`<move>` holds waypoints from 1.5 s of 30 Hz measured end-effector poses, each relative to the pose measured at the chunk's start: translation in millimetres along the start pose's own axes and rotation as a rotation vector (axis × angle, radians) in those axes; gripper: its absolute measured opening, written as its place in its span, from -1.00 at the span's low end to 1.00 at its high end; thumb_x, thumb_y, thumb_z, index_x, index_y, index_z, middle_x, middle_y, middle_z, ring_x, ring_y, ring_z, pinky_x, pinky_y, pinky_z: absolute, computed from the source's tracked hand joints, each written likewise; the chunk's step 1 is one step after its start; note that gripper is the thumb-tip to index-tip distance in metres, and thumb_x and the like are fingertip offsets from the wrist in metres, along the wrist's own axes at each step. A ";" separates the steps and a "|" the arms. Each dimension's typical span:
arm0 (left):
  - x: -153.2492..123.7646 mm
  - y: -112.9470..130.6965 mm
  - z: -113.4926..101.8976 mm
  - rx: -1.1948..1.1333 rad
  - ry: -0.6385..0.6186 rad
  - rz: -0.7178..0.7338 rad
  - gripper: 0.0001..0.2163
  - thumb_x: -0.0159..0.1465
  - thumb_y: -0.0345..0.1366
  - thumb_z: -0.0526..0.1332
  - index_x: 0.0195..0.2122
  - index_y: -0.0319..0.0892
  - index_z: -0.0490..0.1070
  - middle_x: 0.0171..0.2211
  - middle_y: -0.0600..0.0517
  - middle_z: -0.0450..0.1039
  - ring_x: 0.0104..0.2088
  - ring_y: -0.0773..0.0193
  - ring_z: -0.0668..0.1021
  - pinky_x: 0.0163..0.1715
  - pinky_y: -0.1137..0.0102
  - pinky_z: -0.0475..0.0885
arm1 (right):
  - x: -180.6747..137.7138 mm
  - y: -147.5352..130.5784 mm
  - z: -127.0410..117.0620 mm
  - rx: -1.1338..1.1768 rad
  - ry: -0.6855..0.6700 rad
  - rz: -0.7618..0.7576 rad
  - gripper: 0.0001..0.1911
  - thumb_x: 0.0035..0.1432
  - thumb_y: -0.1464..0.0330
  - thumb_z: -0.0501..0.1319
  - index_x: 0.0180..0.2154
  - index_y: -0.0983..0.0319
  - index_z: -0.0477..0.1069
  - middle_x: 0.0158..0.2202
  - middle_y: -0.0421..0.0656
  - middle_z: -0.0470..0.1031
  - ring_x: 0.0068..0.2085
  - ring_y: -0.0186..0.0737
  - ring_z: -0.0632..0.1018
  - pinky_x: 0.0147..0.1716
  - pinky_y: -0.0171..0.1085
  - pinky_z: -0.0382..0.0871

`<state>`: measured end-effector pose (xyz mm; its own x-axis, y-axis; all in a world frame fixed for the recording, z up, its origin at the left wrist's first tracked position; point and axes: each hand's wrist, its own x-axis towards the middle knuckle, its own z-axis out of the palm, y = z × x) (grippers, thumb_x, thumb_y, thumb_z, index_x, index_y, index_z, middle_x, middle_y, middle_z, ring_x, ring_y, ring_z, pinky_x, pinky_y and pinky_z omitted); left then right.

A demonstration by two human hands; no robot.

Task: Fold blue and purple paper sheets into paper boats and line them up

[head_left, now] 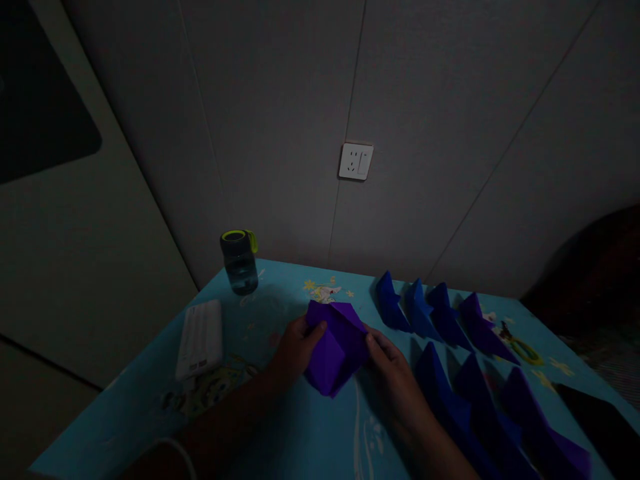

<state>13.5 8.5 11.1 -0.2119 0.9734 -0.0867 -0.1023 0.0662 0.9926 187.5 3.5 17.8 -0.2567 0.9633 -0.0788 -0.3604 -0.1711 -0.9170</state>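
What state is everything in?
Purple paper piece: folded, held by left hand and right hand.
Dark translucent plastic bottle: upright.
White rectangular power bank: lying flat.
Seven blue and purple folded paper boats: standing in two rows.
White plastic wall socket: nothing plugged in.
Black thin slab: lying flat.

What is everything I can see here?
Purple paper: one, purple, folded, between both hands
Paper boats: seven, blue and purple, right side, four far and three near
Bottle: one, dark see-through with yellow-green trim, far left of the table
Power bank: one, white, left on the table
Scissors-like thing: one, yellow-green loop, right of the far boats
Flat thing: one, black, right table edge, unclear what
Table: one, blue with flower print, centre
Socket: one, white, on the wall
Wall: one, grey, behind the table
Panel: one, pale with dark patch, left edge
Dark shape: one, reddish, right edge, unclear what
Left hand: one, on the paper's left
Right hand: one, on the paper's right
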 end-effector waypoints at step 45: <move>-12.1 -7.9 4.2 -0.267 -0.282 -0.132 -0.45 0.03 -0.12 0.44 0.03 -0.22 0.47 0.04 -0.14 0.53 0.09 -0.10 0.50 0.13 0.14 0.34 | -1.3 13.8 -6.7 -0.477 0.251 -0.262 -0.37 0.24 0.08 0.16 0.27 0.14 0.13 -0.18 -0.08 0.54 -0.37 -0.23 0.54 -0.47 -0.32 0.42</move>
<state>21.0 -2.9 4.7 0.0905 0.9848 -0.1484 -0.3669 0.1715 0.9143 188.9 1.2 2.5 0.0270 0.9902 0.1367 0.0747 0.1344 -0.9881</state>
